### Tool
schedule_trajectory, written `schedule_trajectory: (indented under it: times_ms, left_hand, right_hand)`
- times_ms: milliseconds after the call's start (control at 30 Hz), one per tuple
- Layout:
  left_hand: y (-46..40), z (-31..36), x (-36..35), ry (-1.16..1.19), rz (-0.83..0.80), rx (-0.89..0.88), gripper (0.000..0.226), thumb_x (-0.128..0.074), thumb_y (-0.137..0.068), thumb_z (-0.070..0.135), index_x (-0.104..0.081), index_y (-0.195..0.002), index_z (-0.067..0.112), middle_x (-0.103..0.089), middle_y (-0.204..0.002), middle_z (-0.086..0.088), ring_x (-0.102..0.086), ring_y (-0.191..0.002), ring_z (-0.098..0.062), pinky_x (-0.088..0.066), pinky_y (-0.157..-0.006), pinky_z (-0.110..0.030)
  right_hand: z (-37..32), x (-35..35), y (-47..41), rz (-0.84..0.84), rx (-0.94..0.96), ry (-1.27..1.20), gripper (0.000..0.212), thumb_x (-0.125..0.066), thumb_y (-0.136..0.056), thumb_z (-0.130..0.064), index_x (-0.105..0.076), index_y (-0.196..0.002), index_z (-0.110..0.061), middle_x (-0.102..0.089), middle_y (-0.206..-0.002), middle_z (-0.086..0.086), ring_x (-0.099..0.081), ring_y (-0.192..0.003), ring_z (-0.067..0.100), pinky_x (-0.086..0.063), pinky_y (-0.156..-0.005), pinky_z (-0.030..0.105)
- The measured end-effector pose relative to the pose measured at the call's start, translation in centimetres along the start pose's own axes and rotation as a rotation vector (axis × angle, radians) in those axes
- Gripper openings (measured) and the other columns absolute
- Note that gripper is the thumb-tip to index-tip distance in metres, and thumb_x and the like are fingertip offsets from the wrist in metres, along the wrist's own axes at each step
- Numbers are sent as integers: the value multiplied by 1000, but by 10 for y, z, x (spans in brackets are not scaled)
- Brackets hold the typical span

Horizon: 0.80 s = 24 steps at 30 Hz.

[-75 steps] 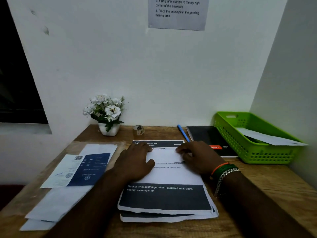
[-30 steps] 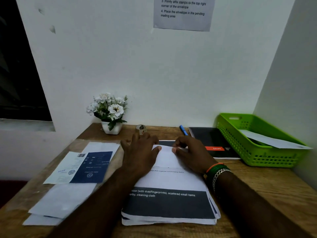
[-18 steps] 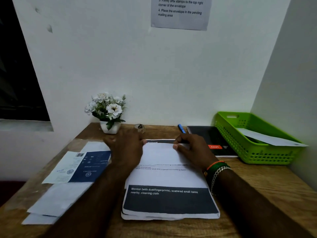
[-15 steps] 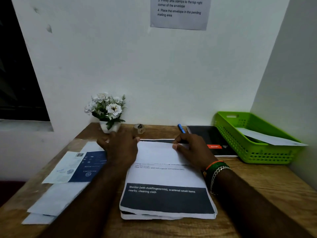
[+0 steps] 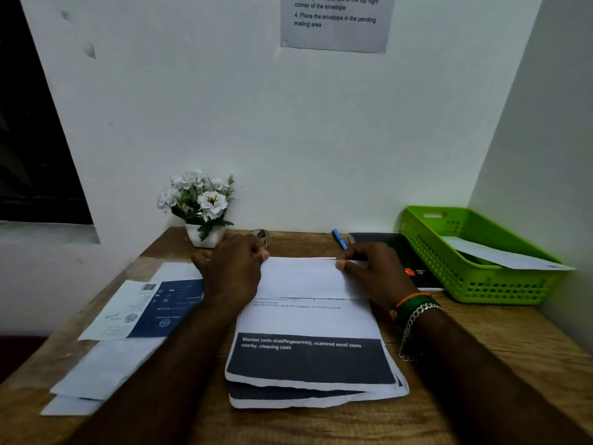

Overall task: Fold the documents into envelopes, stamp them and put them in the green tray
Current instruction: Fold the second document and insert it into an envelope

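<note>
A stack of printed documents (image 5: pixel 308 319) lies in the middle of the wooden desk. The top sheet's far part is folded toward me into a white flap (image 5: pixel 301 277). My left hand (image 5: pixel 231 271) presses palm-down on the left end of the far crease. My right hand (image 5: pixel 372 271) pinches the right end of that crease between thumb and forefinger. The green tray (image 5: pixel 481 284) stands at the right and holds one white envelope (image 5: pixel 500 256). Plain white envelopes (image 5: pixel 106 367) lie at the left under a blue-and-white printed one (image 5: pixel 144 309). A small stamp roll (image 5: pixel 264 236) sits just beyond my left hand.
A white flower pot (image 5: pixel 205 203) stands at the back left against the wall. A blue pen (image 5: pixel 338 239) and a black notebook (image 5: pixel 401 252) lie between the documents and the tray. An instruction sheet (image 5: pixel 337 20) hangs on the wall. White walls close the back and right.
My left hand has slid left along the far crease from the middle to its left end. The right hand has stayed at the right end, holding the fold.
</note>
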<state>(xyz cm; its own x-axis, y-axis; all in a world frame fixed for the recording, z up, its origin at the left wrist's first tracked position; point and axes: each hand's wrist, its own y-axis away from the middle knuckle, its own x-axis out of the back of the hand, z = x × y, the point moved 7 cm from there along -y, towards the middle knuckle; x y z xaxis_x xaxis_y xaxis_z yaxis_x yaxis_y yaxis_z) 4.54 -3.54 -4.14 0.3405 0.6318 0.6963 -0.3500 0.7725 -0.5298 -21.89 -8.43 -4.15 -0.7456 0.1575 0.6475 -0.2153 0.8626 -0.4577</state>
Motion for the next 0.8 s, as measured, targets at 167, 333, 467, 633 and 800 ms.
schedule_trajectory:
  times_ms: [167, 333, 467, 633, 800]
  left_hand:
    - [-1, 0, 6, -8, 1, 15, 12, -59, -97, 39, -64, -90, 31, -65, -103, 12, -56, -106, -17, -23, -95, -45]
    - [-3, 2, 15, 56, 59, -13, 15, -53, -101, 39, -61, -91, 30, -60, -98, 10, -57, -102, -21, -26, -93, -45]
    - [-1, 1, 13, 243, -8, -79, 47, -32, -104, 55, -59, -78, 26, -60, -74, 7, -61, -78, -21, -47, -75, -39]
    - [1, 0, 1, 258, -140, -95, 50, -52, -96, 59, -57, -65, 20, -59, -58, 3, -59, -59, -10, -42, -56, -30]
    - [8, 6, -18, 233, -280, -197, 25, -68, -88, 51, -63, -77, 29, -62, -75, 10, -58, -75, -5, -51, -72, -33]
  right_hand:
    - [9, 17, 0, 38, -33, -23, 5, -81, -83, -21, -79, -81, -18, -71, -69, -5, -56, -64, 3, -44, -61, 22]
    - [-1, 19, 3, 32, 29, -31, 2, -78, -85, -16, -77, -86, -15, -71, -69, 0, -55, -56, 6, -44, -58, 23]
    - [-7, 24, 6, 7, 78, -39, 6, -76, -85, -11, -75, -86, -17, -67, -65, -1, -57, -48, 3, -42, -56, 21]
    - [-19, 25, 11, -83, 169, 125, 10, -76, -77, -12, -77, -83, -21, -72, -75, -4, -65, -71, 10, -53, -71, 29]
    - [-16, 15, 18, -313, 118, 267, 16, -79, -70, -17, -76, -82, -27, -65, -74, -16, -62, -71, 7, -48, -68, 21]
